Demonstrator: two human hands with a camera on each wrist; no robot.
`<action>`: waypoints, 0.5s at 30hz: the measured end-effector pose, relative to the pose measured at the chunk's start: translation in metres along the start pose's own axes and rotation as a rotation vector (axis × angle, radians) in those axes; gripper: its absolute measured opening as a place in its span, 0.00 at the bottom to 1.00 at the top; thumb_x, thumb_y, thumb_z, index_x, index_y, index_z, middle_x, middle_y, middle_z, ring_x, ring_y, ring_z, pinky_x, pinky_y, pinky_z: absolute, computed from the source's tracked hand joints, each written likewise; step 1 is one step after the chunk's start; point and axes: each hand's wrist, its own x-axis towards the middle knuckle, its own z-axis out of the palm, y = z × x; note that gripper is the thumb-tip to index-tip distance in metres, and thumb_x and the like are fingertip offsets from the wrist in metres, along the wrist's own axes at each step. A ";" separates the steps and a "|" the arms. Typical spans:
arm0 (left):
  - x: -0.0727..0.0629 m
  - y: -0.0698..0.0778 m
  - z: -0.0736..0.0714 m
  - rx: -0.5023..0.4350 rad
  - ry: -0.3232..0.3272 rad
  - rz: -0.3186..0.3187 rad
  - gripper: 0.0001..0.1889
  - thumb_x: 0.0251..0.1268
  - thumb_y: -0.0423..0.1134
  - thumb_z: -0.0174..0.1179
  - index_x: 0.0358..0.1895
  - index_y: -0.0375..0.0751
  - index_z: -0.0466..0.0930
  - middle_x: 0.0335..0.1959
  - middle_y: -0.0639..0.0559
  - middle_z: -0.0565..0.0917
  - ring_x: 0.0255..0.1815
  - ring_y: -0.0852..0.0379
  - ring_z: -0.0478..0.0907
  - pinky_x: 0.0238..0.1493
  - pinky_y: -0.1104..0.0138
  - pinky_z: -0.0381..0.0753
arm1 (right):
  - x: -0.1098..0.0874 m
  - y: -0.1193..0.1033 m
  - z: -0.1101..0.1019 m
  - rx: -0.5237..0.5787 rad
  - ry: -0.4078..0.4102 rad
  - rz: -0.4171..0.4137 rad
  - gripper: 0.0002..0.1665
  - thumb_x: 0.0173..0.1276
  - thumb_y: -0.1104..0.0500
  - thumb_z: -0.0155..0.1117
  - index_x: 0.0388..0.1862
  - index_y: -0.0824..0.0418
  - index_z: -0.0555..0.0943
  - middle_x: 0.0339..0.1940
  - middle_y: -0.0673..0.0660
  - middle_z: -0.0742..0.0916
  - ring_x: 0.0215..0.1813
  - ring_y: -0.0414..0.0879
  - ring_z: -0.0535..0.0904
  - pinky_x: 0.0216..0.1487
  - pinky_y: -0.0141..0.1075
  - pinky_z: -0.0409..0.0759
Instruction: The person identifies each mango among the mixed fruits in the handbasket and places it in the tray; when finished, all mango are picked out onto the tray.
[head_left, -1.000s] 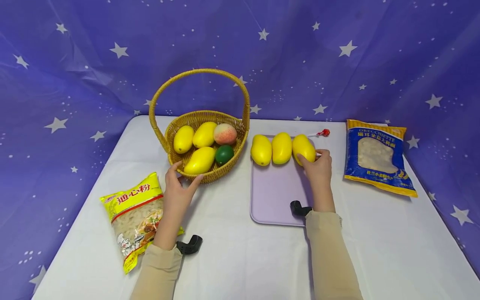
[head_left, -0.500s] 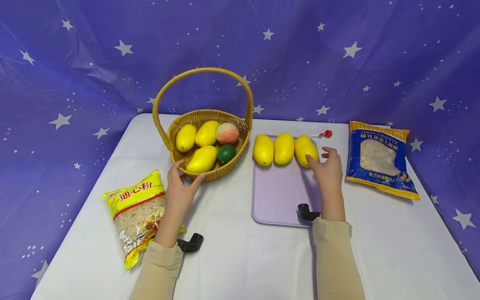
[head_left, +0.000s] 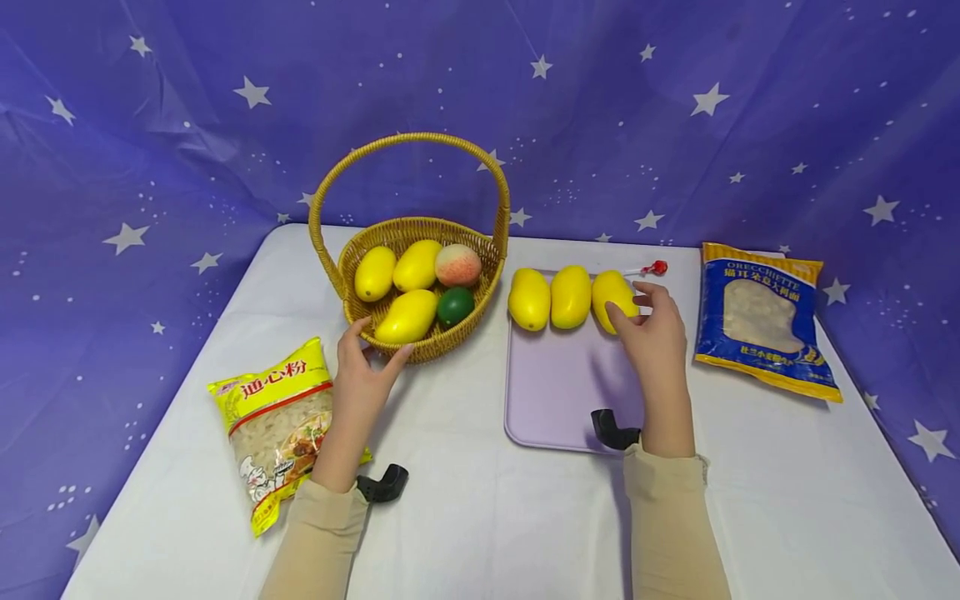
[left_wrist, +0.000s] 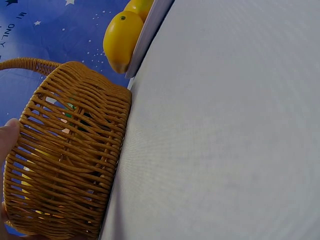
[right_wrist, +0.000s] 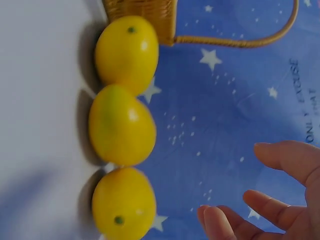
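Note:
My left hand (head_left: 358, 375) holds the front left rim of a wicker basket (head_left: 442, 343), with the thumb along the outside. The left wrist view shows the basket's woven side (left_wrist: 75, 150) close up, standing on the white cloth. In it lie three yellow mangoes (head_left: 407, 317), a peach (head_left: 458, 266) and a dark green round fruit (head_left: 454, 307). My right hand (head_left: 654, 333) hovers with thumb and fingers spread near the right mango (head_left: 611, 293) of three side by side on a lilac tray (head_left: 562, 392). In the right wrist view, a gap separates this hand (right_wrist: 285, 200) from the mangoes (right_wrist: 122, 125).
A yellow pasta bag (head_left: 281, 429) lies at the left, partly behind my left forearm. On the right is a blue orecchiette bag (head_left: 765, 321). Behind the tray a red lollipop (head_left: 658, 267) lies on the table. A starry purple cloth (head_left: 420, 75) hangs at the back.
My right hand has let go of the right mango, drawing back to the right and up. That mango stays on the tray. My left hand keeps its place at the basket; the head view shifts slightly.

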 end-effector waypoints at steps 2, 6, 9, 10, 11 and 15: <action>0.000 0.000 -0.001 -0.002 0.003 0.004 0.48 0.54 0.69 0.60 0.73 0.50 0.52 0.72 0.43 0.55 0.60 0.44 0.69 0.55 0.49 0.72 | -0.002 -0.005 0.004 0.024 -0.007 -0.031 0.35 0.67 0.48 0.64 0.69 0.60 0.67 0.59 0.63 0.77 0.48 0.55 0.77 0.50 0.45 0.77; 0.000 0.000 -0.002 -0.004 0.008 0.009 0.48 0.55 0.69 0.60 0.73 0.50 0.52 0.71 0.43 0.56 0.61 0.44 0.69 0.55 0.50 0.72 | -0.006 -0.013 0.021 0.085 -0.022 -0.105 0.33 0.66 0.51 0.66 0.66 0.61 0.69 0.55 0.63 0.79 0.44 0.54 0.79 0.45 0.44 0.79; 0.000 0.000 -0.002 -0.001 0.006 0.011 0.48 0.55 0.69 0.60 0.73 0.50 0.52 0.71 0.44 0.56 0.61 0.44 0.69 0.55 0.50 0.73 | -0.010 -0.021 0.038 0.115 -0.052 -0.159 0.33 0.65 0.53 0.68 0.65 0.62 0.71 0.53 0.64 0.81 0.42 0.53 0.79 0.43 0.43 0.80; 0.000 0.000 -0.002 -0.001 0.004 0.010 0.48 0.55 0.69 0.60 0.73 0.50 0.52 0.71 0.44 0.56 0.61 0.44 0.69 0.55 0.50 0.73 | -0.012 -0.024 0.043 0.116 -0.068 -0.176 0.33 0.64 0.53 0.69 0.65 0.62 0.71 0.52 0.64 0.81 0.41 0.53 0.80 0.43 0.43 0.80; 0.000 0.000 -0.002 0.000 0.002 0.009 0.48 0.55 0.69 0.60 0.73 0.50 0.52 0.72 0.44 0.56 0.61 0.44 0.69 0.55 0.50 0.73 | -0.013 -0.028 0.048 0.117 -0.084 -0.193 0.34 0.63 0.54 0.70 0.65 0.62 0.71 0.52 0.64 0.81 0.41 0.54 0.80 0.43 0.43 0.80; 0.001 -0.001 -0.001 -0.001 -0.001 0.013 0.48 0.55 0.70 0.60 0.73 0.49 0.52 0.72 0.44 0.55 0.61 0.44 0.69 0.56 0.50 0.72 | -0.020 -0.045 0.067 0.107 -0.165 -0.258 0.35 0.62 0.53 0.71 0.66 0.61 0.71 0.53 0.63 0.81 0.43 0.54 0.81 0.45 0.44 0.80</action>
